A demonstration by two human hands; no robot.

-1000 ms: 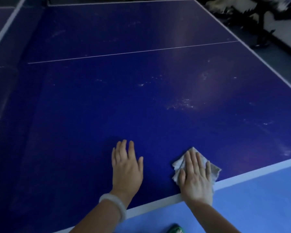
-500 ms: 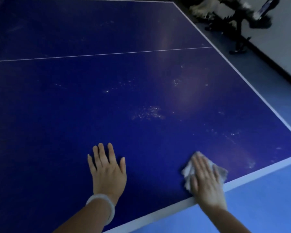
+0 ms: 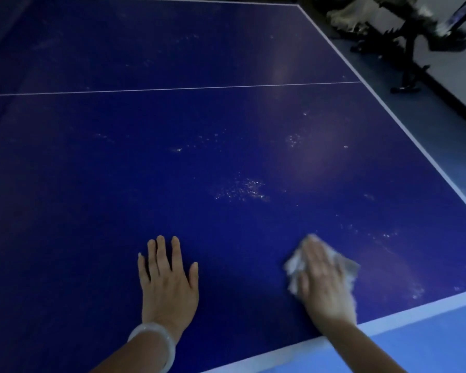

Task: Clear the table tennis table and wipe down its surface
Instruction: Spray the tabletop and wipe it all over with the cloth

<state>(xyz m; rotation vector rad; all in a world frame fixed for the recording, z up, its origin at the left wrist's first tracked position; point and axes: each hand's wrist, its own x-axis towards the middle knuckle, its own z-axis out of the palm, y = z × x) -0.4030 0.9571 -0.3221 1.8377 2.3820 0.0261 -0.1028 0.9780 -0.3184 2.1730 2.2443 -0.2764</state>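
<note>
With the left hand [image 3: 170, 284] flat on the table [image 3: 172, 184] and the right hand [image 3: 324, 281] pressing a crumpled cloth [image 3: 346, 267] near its edge, the speckled patches [image 3: 240, 189] mid-table could easily get missed.

Right hand [image 3: 324, 281] slid the cloth [image 3: 346, 267] rightward along the near edge of the table [image 3: 226, 125], now well apart from the left hand [image 3: 170, 281]; earlier they lay close together. Right hand now blurred. More of the table's right edge shows.
</note>
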